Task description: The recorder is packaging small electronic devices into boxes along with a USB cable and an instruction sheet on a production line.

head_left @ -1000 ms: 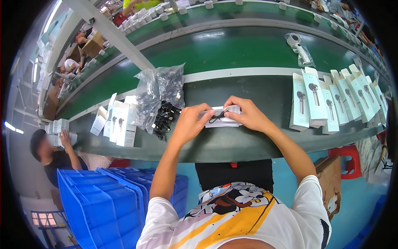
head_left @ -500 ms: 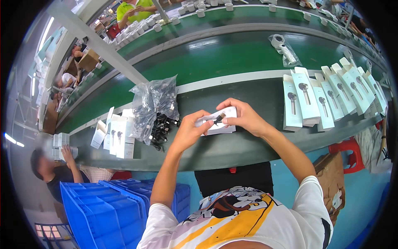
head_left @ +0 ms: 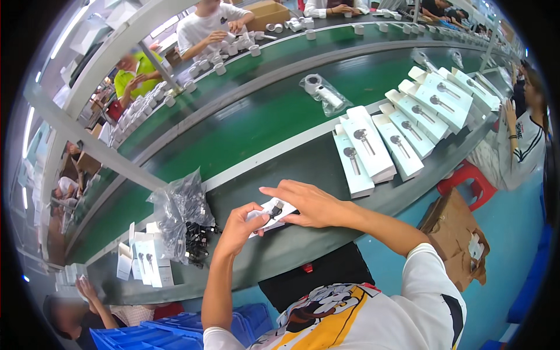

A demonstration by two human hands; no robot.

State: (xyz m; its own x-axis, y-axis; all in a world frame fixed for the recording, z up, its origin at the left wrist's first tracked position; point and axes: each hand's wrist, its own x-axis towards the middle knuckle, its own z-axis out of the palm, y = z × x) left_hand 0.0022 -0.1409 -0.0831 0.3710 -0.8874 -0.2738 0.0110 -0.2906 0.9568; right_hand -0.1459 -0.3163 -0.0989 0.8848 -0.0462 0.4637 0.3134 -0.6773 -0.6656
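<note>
A folded white paper leaflet (head_left: 269, 206) is between my hands, above the dark worktop. A short black USB cable (head_left: 273, 213) with a metal plug lies against it. My left hand (head_left: 237, 227) is closed on the cable and the leaflet's near left side, thumb on top. My right hand (head_left: 314, 204) grips the leaflet's right side, its thumb at the near edge and its fingers reaching over the far edge. To the left, a clear plastic bag (head_left: 179, 204) lies beside a heap of black cables (head_left: 196, 244).
Open white cartons (head_left: 154, 263) stand at the left; a row of pale-blue cartons (head_left: 366, 147) leans at the right. A bagged white handheld device (head_left: 324, 93) lies on the green conveyor (head_left: 245, 125). Blue crates (head_left: 157, 335) are below left, a red stool (head_left: 475, 186) at right. Co-workers sit around.
My view has turned to the right and tilted. My right fingers now stretch farther across the leaflet's far edge; my left hand still holds the cable against the leaflet.
</note>
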